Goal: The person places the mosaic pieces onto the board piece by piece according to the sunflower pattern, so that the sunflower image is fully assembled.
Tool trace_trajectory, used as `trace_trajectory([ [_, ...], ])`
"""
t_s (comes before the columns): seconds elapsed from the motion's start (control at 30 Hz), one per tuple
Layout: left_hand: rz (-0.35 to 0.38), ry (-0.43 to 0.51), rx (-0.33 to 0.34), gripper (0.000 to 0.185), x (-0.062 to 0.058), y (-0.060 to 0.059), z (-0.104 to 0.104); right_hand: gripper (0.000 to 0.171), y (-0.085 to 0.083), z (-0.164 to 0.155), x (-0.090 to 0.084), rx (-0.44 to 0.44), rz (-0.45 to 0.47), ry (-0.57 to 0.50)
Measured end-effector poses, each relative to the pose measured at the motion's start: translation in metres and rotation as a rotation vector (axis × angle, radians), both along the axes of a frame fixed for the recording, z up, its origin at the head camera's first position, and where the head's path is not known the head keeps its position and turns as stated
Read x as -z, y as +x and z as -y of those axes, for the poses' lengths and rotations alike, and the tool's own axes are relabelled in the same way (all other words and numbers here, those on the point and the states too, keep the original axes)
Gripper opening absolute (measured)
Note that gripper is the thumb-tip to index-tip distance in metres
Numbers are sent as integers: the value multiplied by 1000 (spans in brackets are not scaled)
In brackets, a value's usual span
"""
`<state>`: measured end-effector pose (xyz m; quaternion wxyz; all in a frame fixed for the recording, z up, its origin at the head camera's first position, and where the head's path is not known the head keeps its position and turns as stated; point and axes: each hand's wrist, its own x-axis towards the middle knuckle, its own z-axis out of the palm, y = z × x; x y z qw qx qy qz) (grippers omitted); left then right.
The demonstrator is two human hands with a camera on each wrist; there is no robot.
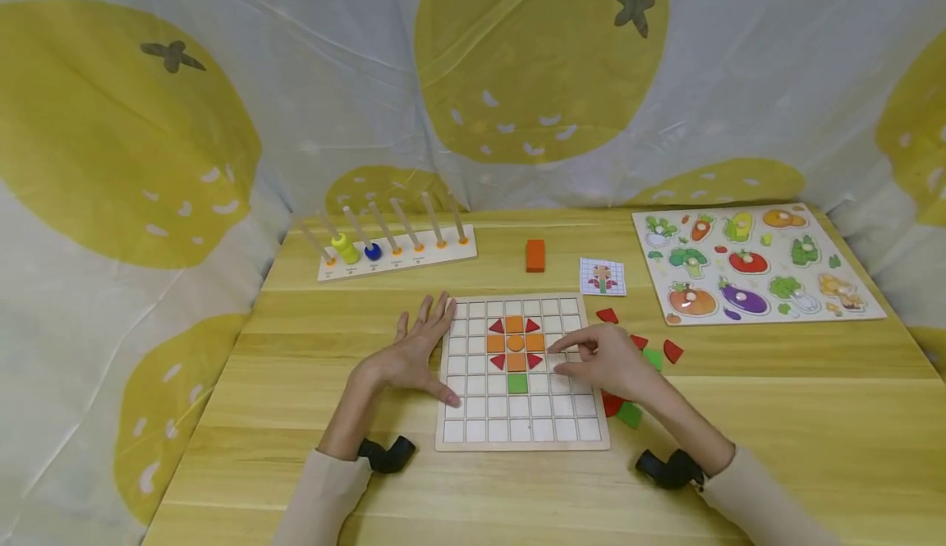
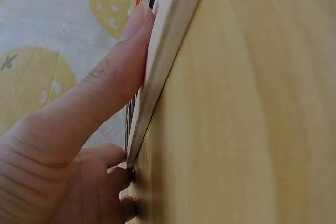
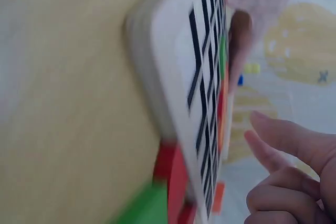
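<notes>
A wooden grid board (image 1: 522, 447) lies on the table between the hands. On it an orange circle (image 1: 515, 343) is ringed by several orange squares (image 1: 514, 323) and red corner pieces (image 1: 533, 326), with a green square (image 1: 517, 383) below. My left hand (image 1: 412, 355) is spread along the board's left edge, its thumb (image 2: 113, 72) resting over the rim. Above the board's right side hovers my right hand (image 1: 609, 359). Its thumb and index finger are extended and apart, and nothing shows between them. The other fingers (image 3: 283, 195) are bent. Partly under that hand lie loose red pieces and green squares.
A pattern card (image 1: 594, 287) and an orange block (image 1: 535, 256) lie beyond the board. A bead-and-peg stand (image 1: 454, 254) is at the back left, a vegetable puzzle (image 1: 798, 316) at the back right. Loose pieces, including a red one (image 1: 672, 351) and a green one (image 1: 630, 415), lie right.
</notes>
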<state>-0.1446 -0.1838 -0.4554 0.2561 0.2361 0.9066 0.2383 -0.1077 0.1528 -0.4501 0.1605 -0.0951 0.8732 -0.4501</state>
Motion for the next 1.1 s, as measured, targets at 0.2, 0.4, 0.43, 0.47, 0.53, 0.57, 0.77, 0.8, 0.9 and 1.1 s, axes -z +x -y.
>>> trace_trajectory([
  [0.2,2,-12,-1,150,0,0,-1,25,-2,-53,-1,65,-42,63],
  [0.4,4,-8,-1,150,1,-1,1,31,-4,-95,2,71,-24,65],
  [0.43,5,-5,-2,150,1,-1,1,33,-6,-101,3,70,-3,54],
  [0.47,3,-3,-3,150,1,0,2,35,-7,-106,3,66,16,47],
  [0.53,2,-8,-1,150,2,0,2,41,-10,-113,4,63,62,47],
  [0.57,2,-5,-1,150,2,0,2,42,-11,-116,3,63,81,56],
  [0.77,-4,8,7,150,2,0,1,46,-14,-121,1,35,131,111],
  [0.8,-4,6,8,150,2,0,0,46,-14,-121,1,27,138,112],
  [0.9,-5,2,7,150,2,0,0,43,-14,-121,0,18,162,105],
  [1.1,0,5,4,150,2,0,0,36,-15,-118,4,-22,129,77],
])
